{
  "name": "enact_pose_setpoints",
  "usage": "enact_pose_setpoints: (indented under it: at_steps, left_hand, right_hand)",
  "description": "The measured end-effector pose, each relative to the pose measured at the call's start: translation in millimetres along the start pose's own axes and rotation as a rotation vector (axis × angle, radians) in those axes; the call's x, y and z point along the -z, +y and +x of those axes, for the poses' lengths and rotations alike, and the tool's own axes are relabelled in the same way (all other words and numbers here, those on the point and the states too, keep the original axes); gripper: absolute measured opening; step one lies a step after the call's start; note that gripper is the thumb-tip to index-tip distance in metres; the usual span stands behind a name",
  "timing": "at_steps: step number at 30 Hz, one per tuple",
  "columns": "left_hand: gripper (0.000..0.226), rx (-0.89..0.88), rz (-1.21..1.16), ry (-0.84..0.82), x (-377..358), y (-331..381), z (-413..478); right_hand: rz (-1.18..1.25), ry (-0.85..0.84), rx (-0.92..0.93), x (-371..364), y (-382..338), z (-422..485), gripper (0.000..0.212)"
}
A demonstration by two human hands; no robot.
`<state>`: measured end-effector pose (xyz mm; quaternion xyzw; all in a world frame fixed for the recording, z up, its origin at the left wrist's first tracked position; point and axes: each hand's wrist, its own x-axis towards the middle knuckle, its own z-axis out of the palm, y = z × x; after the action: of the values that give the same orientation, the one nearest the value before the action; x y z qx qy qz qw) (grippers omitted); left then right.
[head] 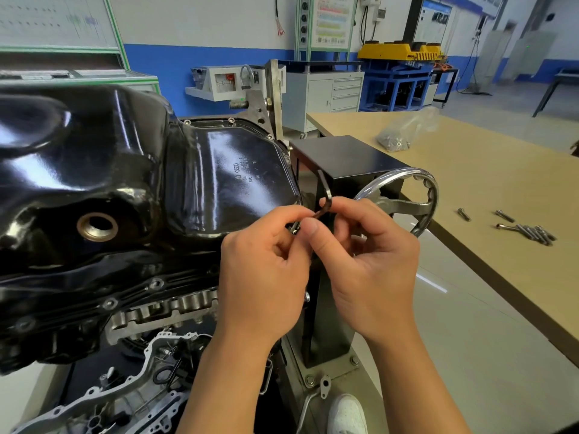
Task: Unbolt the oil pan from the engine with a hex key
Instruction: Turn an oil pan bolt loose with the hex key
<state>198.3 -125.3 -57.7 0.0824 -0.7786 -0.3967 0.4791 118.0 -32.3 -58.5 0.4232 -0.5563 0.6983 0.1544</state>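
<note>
The glossy black oil pan (125,183) sits on top of the upturned engine (163,311), filling the left half of the view. A dark L-shaped hex key (326,195) stands at the pan's right front corner. My left hand (266,270) and my right hand (369,264) meet there, and the fingertips of both pinch the key's lower part. Its long arm sticks up above my fingers. The bolt under the key is hidden by my hands. Several bolt heads (156,282) show along the pan's flange.
The engine hangs on a black stand (344,158) with a chrome handwheel (404,195). To the right is a wooden table (501,183) with several loose bolts (529,231) and a plastic bag of hardware (398,139). A white shoe (347,415) shows below.
</note>
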Motion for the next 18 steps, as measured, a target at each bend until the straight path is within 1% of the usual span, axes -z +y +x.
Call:
enact_pose_setpoints:
  at_steps: [4, 7, 12, 15, 18]
  left_hand:
    - [0.009, -0.006, 0.015, 0.005, -0.4, 0.1, -0.4]
    - [0.012, -0.014, -0.004, -0.007, 0.5, 2.1, -0.1]
    - [0.029, -0.043, -0.015, -0.067, 2.1, 1.5, 1.5]
    - [0.028, -0.026, -0.025, -0.049, 1.2, 0.7, 1.4]
    - [0.020, 0.003, -0.046, -0.031, -0.4, 0.4, 0.2]
  right_hand:
    - [0.016, 0.018, 0.003, 0.2, 0.6, 0.5, 0.014]
    - [0.014, 0.003, 0.004, 1.0, -0.5, 0.3, 0.017]
    - [-0.016, -0.083, 0.019, 1.3, -2.9, -0.8, 0.015]
    - [0.015, -0.085, 0.012, -1.0, -4.0, -2.0, 0.013]
    - [-0.026, -0.075, 0.033, -0.9, -4.0, -1.4, 0.014]
